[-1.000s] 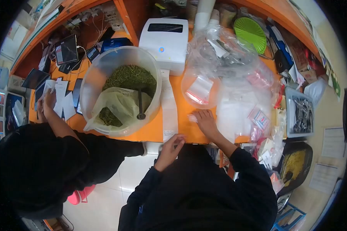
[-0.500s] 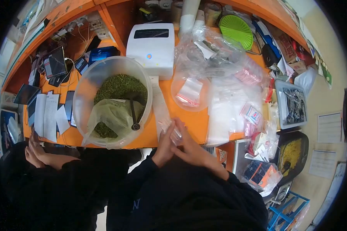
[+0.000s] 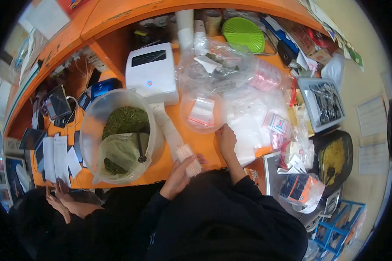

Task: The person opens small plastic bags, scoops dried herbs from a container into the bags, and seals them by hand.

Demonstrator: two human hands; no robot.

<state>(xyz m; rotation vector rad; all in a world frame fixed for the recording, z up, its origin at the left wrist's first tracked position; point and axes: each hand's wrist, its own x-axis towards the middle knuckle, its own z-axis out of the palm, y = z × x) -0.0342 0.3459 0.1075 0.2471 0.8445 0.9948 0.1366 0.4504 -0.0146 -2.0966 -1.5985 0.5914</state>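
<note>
Translucent plastic is forming the bucket (image 3: 89, 139) of green dried herb, left of the paper strip (image 3: 166, 127). The left hand (image 3: 174, 179) is half closing around a wad of small clear bags (image 3: 188, 160) over the counter's front edge; those slick bags could slide apart if its grip is loosening. The right hand (image 3: 227, 141) is bending its fingers beside the round tub (image 3: 185, 114), whether gripping anything one cannot tell; a sideways knock could shift the tub. The orange counter (image 3: 207, 143) is carrying crowded supplies, and the pale wall (image 3: 355, 89) is rising rightward.
</note>
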